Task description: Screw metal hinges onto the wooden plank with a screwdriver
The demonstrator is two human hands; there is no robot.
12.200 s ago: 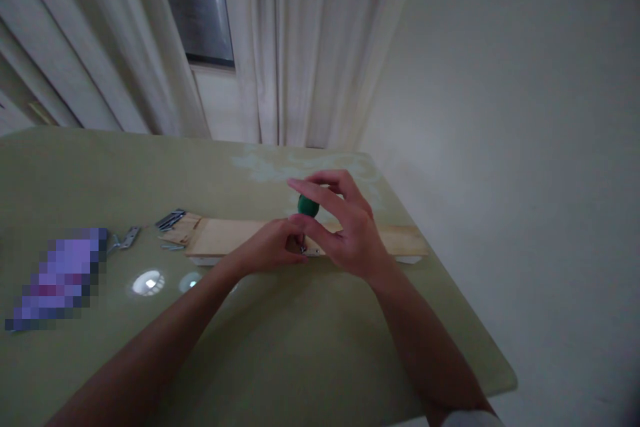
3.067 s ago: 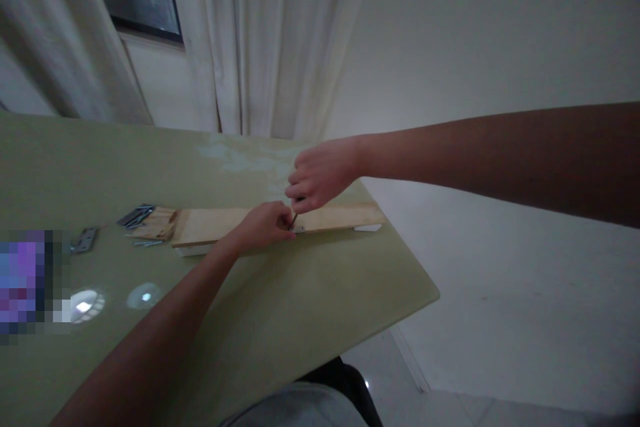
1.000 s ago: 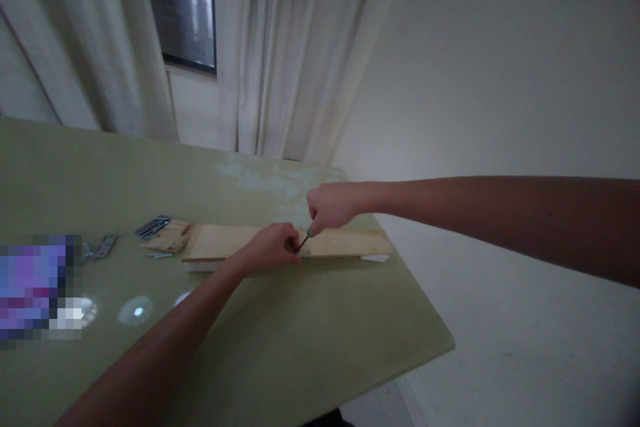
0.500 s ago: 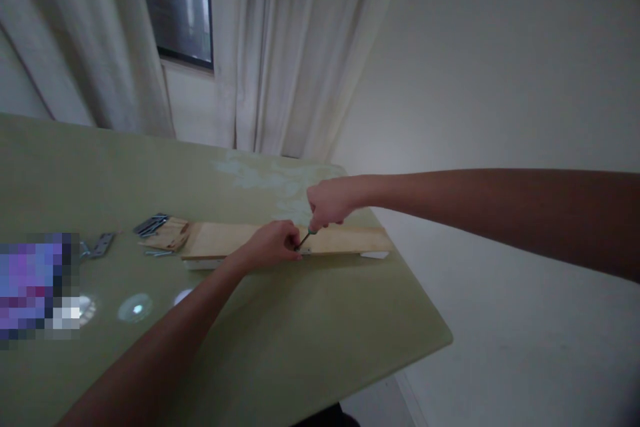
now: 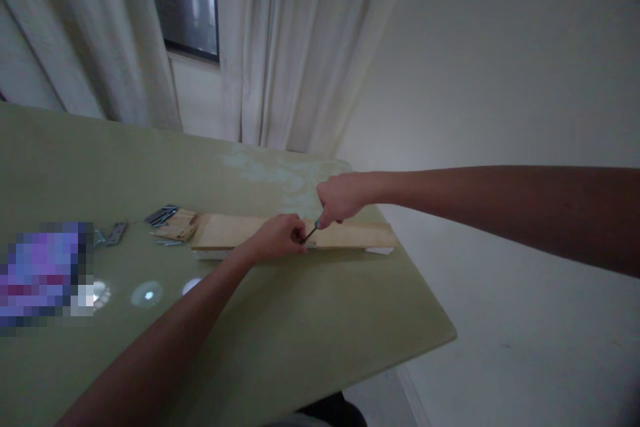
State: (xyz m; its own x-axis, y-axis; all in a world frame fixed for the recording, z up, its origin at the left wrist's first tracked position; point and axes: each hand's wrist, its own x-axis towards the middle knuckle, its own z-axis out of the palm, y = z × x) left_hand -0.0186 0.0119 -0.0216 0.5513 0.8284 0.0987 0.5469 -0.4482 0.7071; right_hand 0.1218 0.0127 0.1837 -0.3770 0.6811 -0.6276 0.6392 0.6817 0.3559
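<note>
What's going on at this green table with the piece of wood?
A person is working with both bare hands on a long, pale wooden plank lying flat on the glossy green table. The right hand grips a small green-handled screwdriver, tilted, its tip down at the plank's near edge. The left hand rests on the plank with fingertips bunched right at that tip; what they pinch is hidden. Grey metal hinges and a smaller wooden piece lie beside the plank's left end.

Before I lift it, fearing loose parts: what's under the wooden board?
White pieces show under both ends of the board, on the table. The left hand hides the middle.
</note>
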